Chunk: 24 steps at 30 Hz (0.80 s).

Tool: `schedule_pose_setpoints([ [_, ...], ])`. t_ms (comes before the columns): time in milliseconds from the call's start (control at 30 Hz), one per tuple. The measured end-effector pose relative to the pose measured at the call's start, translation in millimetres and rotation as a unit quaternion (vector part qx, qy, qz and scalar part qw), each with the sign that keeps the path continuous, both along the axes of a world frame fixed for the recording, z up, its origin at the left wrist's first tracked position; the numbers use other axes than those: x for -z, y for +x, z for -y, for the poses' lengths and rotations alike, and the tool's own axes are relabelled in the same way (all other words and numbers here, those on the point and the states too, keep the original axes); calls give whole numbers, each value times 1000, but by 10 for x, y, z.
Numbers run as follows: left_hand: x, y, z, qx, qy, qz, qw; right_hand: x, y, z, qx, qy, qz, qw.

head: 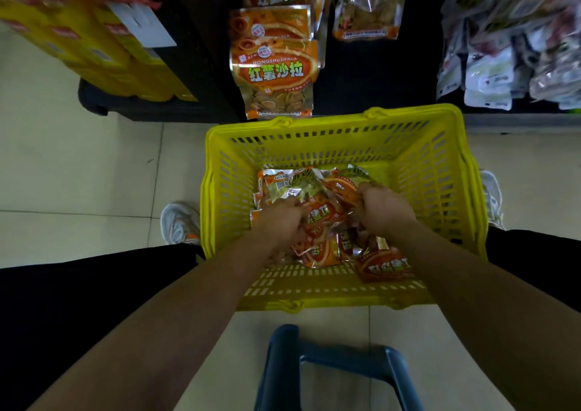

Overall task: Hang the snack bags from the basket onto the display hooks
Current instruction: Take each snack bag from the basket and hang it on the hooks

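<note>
A yellow plastic basket (434, 171) stands on the floor between my feet. Inside it lies a pile of several orange snack bags (383, 267). Both hands are down in the pile. My left hand (279, 222) is closed around one side of an orange snack bag (323, 217) and my right hand (385, 209) grips bags at the other side. On the dark display rack beyond the basket, orange snack bags (273, 71) of the same kind hang in a column. The hooks themselves are hidden behind the bags.
Clear-fronted snack bags (366, 8) hang to the right of the orange column, and pale packets (503, 58) fill the far right rack. Yellow boxes (103, 52) are stacked at left. A blue stool frame (333, 366) sits below me. My white shoes (179, 222) flank the basket.
</note>
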State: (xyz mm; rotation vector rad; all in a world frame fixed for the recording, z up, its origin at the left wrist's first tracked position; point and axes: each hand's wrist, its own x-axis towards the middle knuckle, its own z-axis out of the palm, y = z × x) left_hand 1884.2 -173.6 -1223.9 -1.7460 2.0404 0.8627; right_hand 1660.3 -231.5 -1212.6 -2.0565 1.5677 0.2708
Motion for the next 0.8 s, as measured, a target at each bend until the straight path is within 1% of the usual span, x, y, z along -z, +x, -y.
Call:
schedule_pose_setpoints([
  [67,-137,15,53,13,-8,1,1000,-117,25,56,5,3,3,1000],
  [167,-363,11,88,-12,-23,-8,1000,-344,12,131,14,-6,8,1000],
  [300,-834,96,151,-39,-66,-29,997,-844,-17,301,11,-16,-22,1000],
  [367,-1133,136,190,-54,-90,-41,994,-1143,-51,378,-6,-7,-18,1000],
  [467,-1606,220,211,-54,-125,-50,989,-1653,-75,446,-44,-8,10,999],
  [567,-2093,337,217,-50,-162,-57,984,-2237,-91,493,-71,-51,50,995],
  [667,-2605,441,218,-54,-205,-104,972,-2787,-114,493,-91,-88,92,988],
  [733,-2901,494,233,-61,-224,-136,963,-3065,-150,480,-87,-118,107,983],
  [800,-3095,553,266,-77,-248,-152,954,-3242,-204,474,-63,-150,129,978],
])
